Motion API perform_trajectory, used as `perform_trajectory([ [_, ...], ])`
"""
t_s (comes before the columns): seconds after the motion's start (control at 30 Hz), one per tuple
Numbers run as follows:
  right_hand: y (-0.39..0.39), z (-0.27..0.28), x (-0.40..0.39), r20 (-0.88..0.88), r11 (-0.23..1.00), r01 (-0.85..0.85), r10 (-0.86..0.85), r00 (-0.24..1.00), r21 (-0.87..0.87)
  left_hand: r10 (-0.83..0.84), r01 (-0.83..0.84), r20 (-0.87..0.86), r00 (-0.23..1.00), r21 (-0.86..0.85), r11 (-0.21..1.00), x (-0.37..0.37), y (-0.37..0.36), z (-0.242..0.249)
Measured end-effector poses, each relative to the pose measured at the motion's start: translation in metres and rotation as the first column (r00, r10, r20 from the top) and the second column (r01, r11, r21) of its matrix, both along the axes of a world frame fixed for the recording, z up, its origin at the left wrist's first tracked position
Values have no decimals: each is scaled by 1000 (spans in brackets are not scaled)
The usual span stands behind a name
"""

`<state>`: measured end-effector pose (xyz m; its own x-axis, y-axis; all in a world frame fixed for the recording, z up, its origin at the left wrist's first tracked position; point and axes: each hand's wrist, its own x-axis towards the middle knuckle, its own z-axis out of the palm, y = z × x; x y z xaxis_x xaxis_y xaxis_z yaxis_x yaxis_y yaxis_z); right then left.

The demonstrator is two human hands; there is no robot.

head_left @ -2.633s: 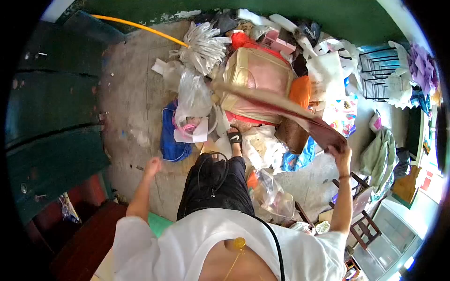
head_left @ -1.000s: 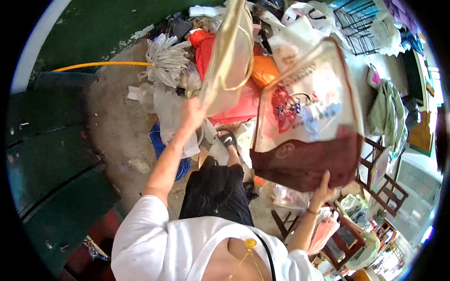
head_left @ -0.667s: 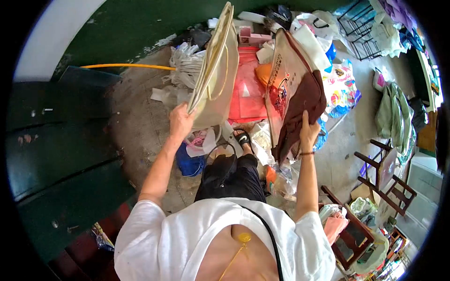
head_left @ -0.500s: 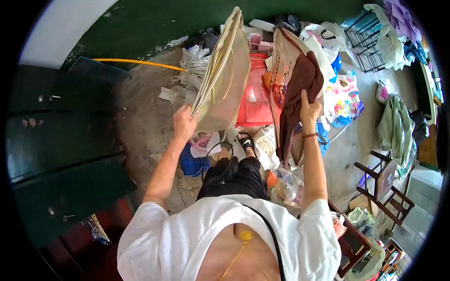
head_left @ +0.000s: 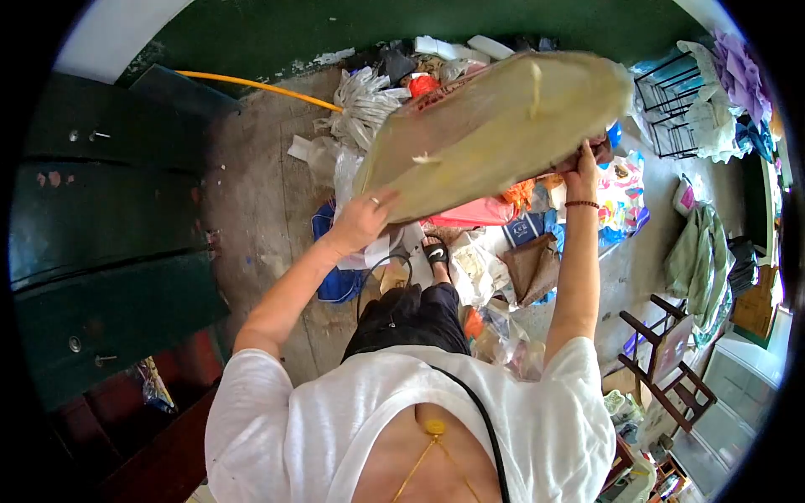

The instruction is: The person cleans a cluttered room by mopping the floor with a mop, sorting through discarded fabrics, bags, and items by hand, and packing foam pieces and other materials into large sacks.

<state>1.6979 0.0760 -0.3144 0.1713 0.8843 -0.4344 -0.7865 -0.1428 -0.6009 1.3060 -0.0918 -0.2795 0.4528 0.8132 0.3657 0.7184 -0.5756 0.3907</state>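
A large flat beige shopping bag (head_left: 495,134) with two short handle loops slants across the space in front of me, slightly blurred. My left hand (head_left: 365,222) is closed on its lower left end. My right hand (head_left: 584,172) is closed at the bag's right side, gripping the edge of a maroon bag (head_left: 602,149), most of which the beige one hides. Printed lettering shows along the far edge. Beneath them, a red bag (head_left: 470,212) lies on the floor, partly covered. A brown bag (head_left: 532,268) lies below my right hand.
White plastic bags (head_left: 369,105) heap by the green wall beside an orange hose (head_left: 260,86). A blue bag (head_left: 340,285) lies near my feet. Dark green cabinets (head_left: 109,218) stand left. To the right are a wooden stool (head_left: 668,356) and a black wire rack (head_left: 671,109).
The beige bag has swung from upright on the left over to the right, across the maroon bag. My left hand moved slightly right and nearer; a brown bag now shows on the floor.
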Motion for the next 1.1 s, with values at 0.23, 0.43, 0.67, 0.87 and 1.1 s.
perform_trajectory([
  [0.23, -26, -114, -25, -12, 990, -132, 132, 991, -59, -201, 152, -188, 961, -246, 957, -15, 6, -110],
  [0.43, -56, -215, -45, -160, 956, -167, 131, 978, -240, -130, -35, -245, 961, -571, 820, -37, 8, -195],
  [0.67, -29, -223, -52, -262, 955, -119, 45, 964, -272, 61, -300, -526, 848, -382, 874, -48, 36, -219],
  [0.87, 63, -154, -87, -321, 940, -25, -91, 943, -339, 237, -302, -223, 946, -336, 892, -4, 87, -148],
  [1.1, 96, -91, -164, -189, 961, -199, 163, 968, -191, 623, -646, -306, 720, 30, 762, -6, 151, -195],
])
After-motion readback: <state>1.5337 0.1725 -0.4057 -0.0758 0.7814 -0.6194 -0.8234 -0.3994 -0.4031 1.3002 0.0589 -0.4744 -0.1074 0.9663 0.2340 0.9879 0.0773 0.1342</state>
